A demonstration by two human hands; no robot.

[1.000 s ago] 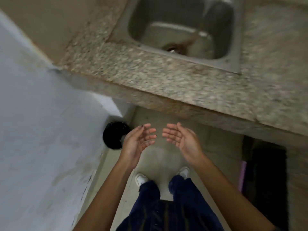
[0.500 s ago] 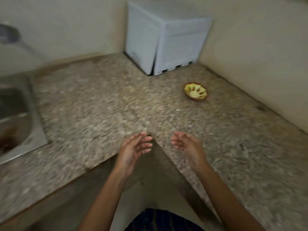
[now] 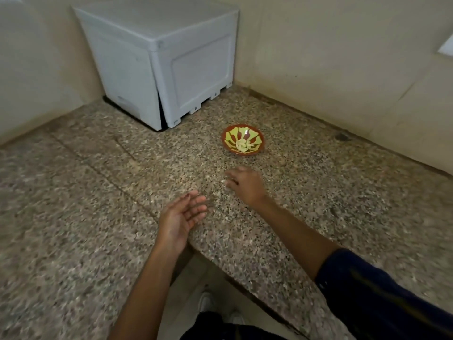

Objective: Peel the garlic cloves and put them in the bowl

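Bowl (image 3: 243, 139) w/ pale garlic cloves (image 3: 242, 145) inside sits on speckled counter (image 3: 98, 192) near the corner, white box (image 3: 161, 62) behind-left, wall close on its right; wide bare granite to the left, inner counter edge notches in by the person's legs. Left hand (image 3: 180, 218) hovers palm-up, fingers relaxed, holding nothing; right hand (image 3: 245, 184) palm-down, fingers loose, near a white fleck, short of bowl. Vs 0.5 s ago: view closer, right hand reached fwd toward bowl.

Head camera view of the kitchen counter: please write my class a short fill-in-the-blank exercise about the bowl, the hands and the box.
1. The patterned bowl stands on the speckled ____.
2. The pale garlic cloves lie inside the ____.
3. The hand nearer the bowl is the ____ hand.
4. The left hand holds ____, palm turned up; a grey box fills the corner.

Missing words: counter; bowl; right; nothing
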